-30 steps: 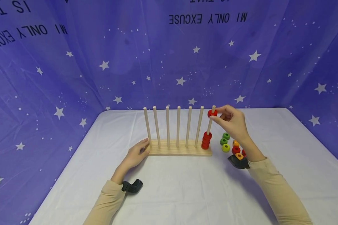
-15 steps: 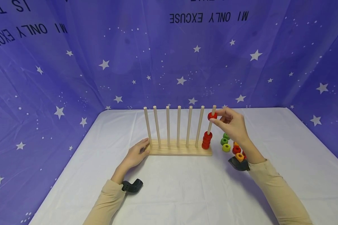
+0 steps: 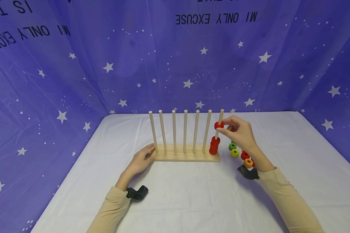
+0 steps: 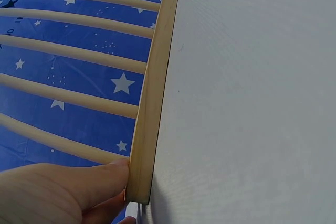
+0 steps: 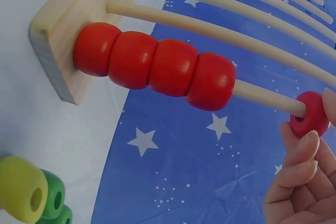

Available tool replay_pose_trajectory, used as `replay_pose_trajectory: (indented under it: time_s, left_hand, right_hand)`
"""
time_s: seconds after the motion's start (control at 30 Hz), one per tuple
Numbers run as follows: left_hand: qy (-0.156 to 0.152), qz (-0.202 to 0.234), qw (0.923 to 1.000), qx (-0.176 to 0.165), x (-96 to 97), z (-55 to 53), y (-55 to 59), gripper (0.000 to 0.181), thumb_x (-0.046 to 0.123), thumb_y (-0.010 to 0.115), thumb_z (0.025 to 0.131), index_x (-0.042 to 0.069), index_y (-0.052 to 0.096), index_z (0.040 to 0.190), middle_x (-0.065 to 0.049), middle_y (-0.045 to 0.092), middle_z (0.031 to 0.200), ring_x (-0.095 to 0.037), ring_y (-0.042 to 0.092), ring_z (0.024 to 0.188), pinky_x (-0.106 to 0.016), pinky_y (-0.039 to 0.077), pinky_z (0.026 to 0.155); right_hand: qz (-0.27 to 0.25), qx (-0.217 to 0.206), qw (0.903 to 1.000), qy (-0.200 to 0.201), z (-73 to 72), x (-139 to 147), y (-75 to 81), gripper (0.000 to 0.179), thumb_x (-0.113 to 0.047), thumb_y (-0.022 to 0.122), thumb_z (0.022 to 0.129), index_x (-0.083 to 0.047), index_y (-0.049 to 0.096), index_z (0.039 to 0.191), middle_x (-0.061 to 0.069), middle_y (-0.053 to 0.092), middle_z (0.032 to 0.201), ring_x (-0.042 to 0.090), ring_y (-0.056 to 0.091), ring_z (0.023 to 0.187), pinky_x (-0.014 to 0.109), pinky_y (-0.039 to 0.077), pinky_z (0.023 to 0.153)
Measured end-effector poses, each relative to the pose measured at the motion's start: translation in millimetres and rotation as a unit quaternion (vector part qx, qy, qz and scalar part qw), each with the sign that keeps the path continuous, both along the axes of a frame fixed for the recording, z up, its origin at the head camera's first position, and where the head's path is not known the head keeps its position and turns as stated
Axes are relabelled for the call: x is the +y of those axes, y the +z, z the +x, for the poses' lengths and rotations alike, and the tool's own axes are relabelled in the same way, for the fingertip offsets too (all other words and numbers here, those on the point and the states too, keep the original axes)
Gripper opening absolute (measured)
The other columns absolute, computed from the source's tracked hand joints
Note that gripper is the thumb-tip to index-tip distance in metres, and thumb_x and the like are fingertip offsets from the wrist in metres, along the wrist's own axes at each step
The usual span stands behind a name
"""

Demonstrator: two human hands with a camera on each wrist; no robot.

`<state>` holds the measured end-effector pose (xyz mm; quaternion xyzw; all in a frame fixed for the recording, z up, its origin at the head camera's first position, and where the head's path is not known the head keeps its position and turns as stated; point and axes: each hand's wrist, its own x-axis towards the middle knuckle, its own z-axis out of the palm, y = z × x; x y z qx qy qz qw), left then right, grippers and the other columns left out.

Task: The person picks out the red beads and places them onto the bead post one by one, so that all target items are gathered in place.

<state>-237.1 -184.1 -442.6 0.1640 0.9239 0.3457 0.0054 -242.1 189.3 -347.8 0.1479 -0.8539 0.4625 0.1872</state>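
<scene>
red bead (image 3: pixel 217 127) seemingly coaxial, peg (image 3: pixel 221 117) upright

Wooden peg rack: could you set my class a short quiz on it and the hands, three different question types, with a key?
1. True or false: the left hand touches the end of the wooden base farthest from the red stack.
2. Multiple choice: where is the bead that the right hand holds?
A. Lying on the cloth
B. Resting on the red stack
C. Around the rightmost peg, above the red stack
3. Fill the gap: the red stack is made of ____ beads.

Key: 1. True. 2. C. 3. Four.
</scene>
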Motion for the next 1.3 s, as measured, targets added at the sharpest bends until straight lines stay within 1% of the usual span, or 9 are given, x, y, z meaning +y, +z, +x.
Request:
replay_pose_trajectory:
  time_s: [0.07,0.27,0.33,0.4,0.53,0.63,0.97,1.13,1.3]
  left_hand:
    - [0.001,0.0,1.0,0.001,-0.1,0.0,-0.2,0.05,0.011,0.055,0.092,-0.005,0.042,0.137,-0.022,0.036,0.148,-0.04,0.031,0.139,-0.054,0.028,0.114]
    - [0.002,0.004,0.9999,0.01,0.1,0.3,-0.5,0.049,0.01,0.055,0.091,-0.006,0.043,0.136,-0.023,0.037,0.147,-0.042,0.032,0.138,-0.055,0.028,0.113]
    - [0.001,0.001,0.9999,0.014,0.1,-0.1,-0.7,0.048,0.009,0.055,0.091,-0.006,0.043,0.136,-0.023,0.038,0.147,-0.042,0.032,0.137,-0.055,0.029,0.113]
    - [0.002,0.003,1.0,0.008,0.4,-0.6,-0.3,0.049,0.01,0.055,0.092,-0.005,0.043,0.136,-0.022,0.037,0.147,-0.041,0.032,0.138,-0.054,0.028,0.114]
    - [0.001,0.004,1.0,0.0,0.2,-1.4,0.1,0.051,0.012,0.055,0.092,-0.004,0.041,0.138,-0.021,0.036,0.148,-0.04,0.031,0.139,-0.053,0.027,0.114]
    - [0.0,0.004,1.0,0.001,-0.2,-1.8,0.0,0.051,0.012,0.055,0.092,-0.005,0.041,0.138,-0.022,0.036,0.148,-0.041,0.031,0.139,-0.054,0.027,0.114]
    - [0.004,0.001,1.0,0.005,-0.6,-0.5,-0.1,0.05,0.012,0.055,0.092,-0.005,0.042,0.137,-0.022,0.037,0.148,-0.041,0.031,0.138,-0.054,0.027,0.114]
    - [0.005,0.0,1.0,0.004,-0.2,0.7,-0.4,0.049,0.011,0.054,0.092,-0.005,0.042,0.137,-0.022,0.037,0.148,-0.041,0.031,0.138,-0.054,0.027,0.114]
    - [0.004,-0.003,1.0,-0.002,-0.8,0.0,-0.7,0.049,0.011,0.054,0.093,-0.004,0.041,0.138,-0.021,0.036,0.148,-0.041,0.03,0.139,-0.054,0.026,0.115]
  right_hand:
    - [-0.001,-0.007,1.0,0.003,-0.2,1,-1.1,0.027,-0.015,0.076,0.077,-0.002,0.067,0.098,0.008,0.068,0.083,0.004,0.052,0.058,0.017,0.045,0.05]
    - [0.01,-0.021,0.9997,0.007,-1.6,3,-4.7,0.024,-0.018,0.077,0.077,-0.005,0.067,0.095,-0.015,0.061,0.07,0.005,0.052,0.056,0.019,0.042,0.048]
    - [0.018,-0.027,0.9994,0.006,-2.3,4,-6.0,0.023,-0.019,0.077,0.077,-0.007,0.067,0.094,-0.017,0.059,0.069,0.006,0.051,0.056,0.019,0.042,0.048]
    - [0.029,-0.035,0.999,0.003,-3.2,5,-7.4,0.023,-0.021,0.077,0.077,-0.009,0.068,0.094,-0.013,0.06,0.069,0.007,0.051,0.056,0.019,0.043,0.048]
    - [0.048,-0.05,0.9976,-0.001,-4.2,5,-8.7,0.023,-0.022,0.077,0.077,-0.01,0.068,0.094,0.001,0.064,0.074,0.008,0.051,0.058,0.02,0.043,0.049]
    - [0.057,-0.058,0.9967,-0.002,-4.7,5,-8.7,0.024,-0.023,0.077,0.077,-0.01,0.068,0.095,0.007,0.065,0.077,0.01,0.051,0.059,0.02,0.042,0.048]
    - [0.069,-0.067,0.9954,0.005,-5.8,5,-10.9,0.024,-0.022,0.076,0.078,-0.01,0.067,0.096,0.008,0.07,0.089,0.01,0.052,0.062,0.019,0.045,0.05]
    - [0.071,-0.071,0.9949,0.011,-5.7,6,-11.8,0.024,-0.025,0.077,0.077,-0.012,0.067,0.095,0.01,0.072,0.095,0.01,0.05,0.06,0.02,0.042,0.049]
    - [0.079,-0.078,0.9937,0.01,-5.4,6,-11.7,0.024,-0.024,0.077,0.077,-0.011,0.067,0.094,0.01,0.072,0.097,0.011,0.046,0.059,0.02,0.039,0.048]
